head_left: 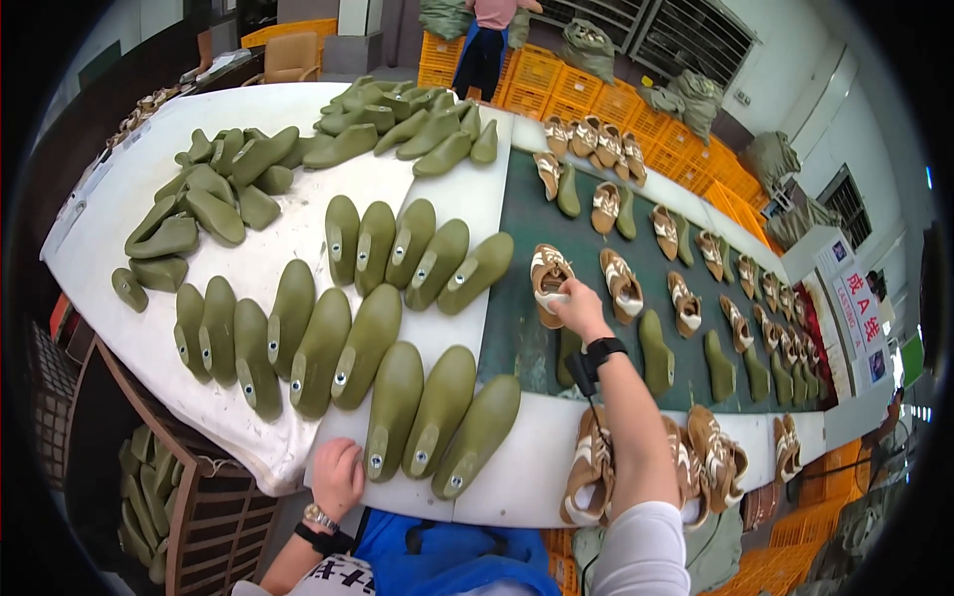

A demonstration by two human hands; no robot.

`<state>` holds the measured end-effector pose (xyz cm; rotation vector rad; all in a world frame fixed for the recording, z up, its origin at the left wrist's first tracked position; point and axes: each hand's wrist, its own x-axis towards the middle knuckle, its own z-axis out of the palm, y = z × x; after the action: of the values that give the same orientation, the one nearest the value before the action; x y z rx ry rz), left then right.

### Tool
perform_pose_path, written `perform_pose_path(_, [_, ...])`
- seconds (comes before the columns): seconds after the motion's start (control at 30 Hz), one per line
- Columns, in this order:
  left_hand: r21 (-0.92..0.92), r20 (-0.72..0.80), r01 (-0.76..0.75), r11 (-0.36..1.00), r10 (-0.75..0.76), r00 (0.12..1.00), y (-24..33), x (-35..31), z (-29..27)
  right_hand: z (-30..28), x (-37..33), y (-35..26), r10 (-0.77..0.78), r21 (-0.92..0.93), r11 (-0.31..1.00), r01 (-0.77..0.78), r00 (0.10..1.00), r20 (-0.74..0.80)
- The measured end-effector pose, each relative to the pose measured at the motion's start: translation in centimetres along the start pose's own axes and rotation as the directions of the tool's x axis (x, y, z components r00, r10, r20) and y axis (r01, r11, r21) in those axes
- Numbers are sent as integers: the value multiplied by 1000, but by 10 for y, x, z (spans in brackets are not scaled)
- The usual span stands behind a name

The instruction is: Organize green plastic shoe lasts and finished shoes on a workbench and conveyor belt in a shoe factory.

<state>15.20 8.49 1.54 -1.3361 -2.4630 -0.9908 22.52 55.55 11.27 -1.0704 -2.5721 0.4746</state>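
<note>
My right hand (579, 306) grips the heel end of a brown sneaker (548, 270) with white stripes, over the left edge of the dark green belt (535, 370). Just below that hand, a green shoe last (568, 356) is partly hidden by my wrist. My left hand (338, 477) rests with curled fingers at the near edge of the white table (333, 432), and nothing shows in it. Beside it stand three large green shoe lasts (443, 407) in a slanted row. More shoe lasts (318, 353) are lined up behind them in groups.
Loose piles of lasts (214, 189) cover the table's far left. Pairs of sneaker and last fill the belt to the right, and more sneakers (715, 452) sit along the near ledge. A wooden crate (224, 521) of lasts is at lower left. Orange crates (596, 97) and a person (484, 45) are beyond.
</note>
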Motion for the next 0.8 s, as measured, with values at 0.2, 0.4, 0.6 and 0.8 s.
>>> perform_pose_path(0.2, [-1, 0, 17, 1000, -17, 1000, -3, -1, 1, 71, 58, 20, 102, -25, 994, -104, 992, -69])
perform_pose_path(0.4, [-6, -8, 4, 1000, -4, 1000, 0, 4, 3, 99, 72, 54, 109, 115, 989, -92, 983, -148])
perform_pose_path(0.6, [-15, -14, 11, 1000, -12, 1000, 1, 6, 3, 60, 49, 63, 93, 19, 996, -91, 992, -91])
perform_pose_path(0.8, [23, -76, -32, 999, 34, 997, 8, 2, -7, 18, -19, 71, 212, -442, 897, -22, 899, 384])
